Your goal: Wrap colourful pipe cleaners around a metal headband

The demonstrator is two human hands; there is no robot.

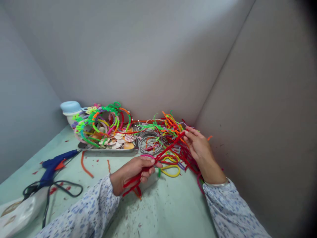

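Note:
Red pipe cleaners (170, 146) stretch slantwise between my two hands over the table. My left hand (135, 172) is closed around them, and their loose ends stick out below the palm. With fingertips pinched, my right hand (198, 148) grips the upper end of the red strands. Just beyond my left fingers lie yellow-handled scissors (173, 171), their blades hidden from view. Behind and beneath my right hand spreads a tangled heap of orange, green and red pipe cleaners (170, 124). A coil of grey wire (150, 142) rests left of that heap.
A metal tray (109, 150) holds shells (119, 140) and several fuzzy coloured hoops (112, 114). Beside it stands a white bottle with a blue lid (71, 107). A blue glue gun (51, 168) with a black cord lies left, near a plastic bag (24, 211). Grey panels enclose the table.

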